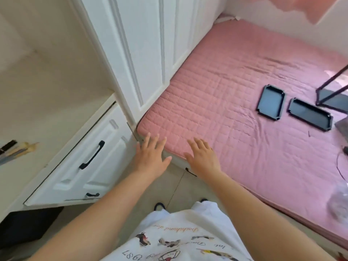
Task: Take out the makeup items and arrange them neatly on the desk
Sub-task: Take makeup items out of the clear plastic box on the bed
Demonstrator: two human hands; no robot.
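Note:
My left hand (pixel 150 155) and my right hand (pixel 202 156) are both stretched out in front of me, fingers straight and spread, holding nothing, over the near corner of the pink bed (pixel 235 95). Several makeup brushes (pixel 17 150) lie on the white desk top (pixel 37 110) at the far left edge of the view. Two empty black trays, one small (pixel 271 102) and one long (pixel 309 114), lie on the bed at the right, well beyond my right hand.
A white drawer (pixel 79 162) with a black handle (pixel 92 155) sits under the desk top. White wardrobe doors (pixel 143 53) rise behind the bed corner. A black metal stand (pixel 331 89) and a clear plastic bag (pixel 339 202) are at the right.

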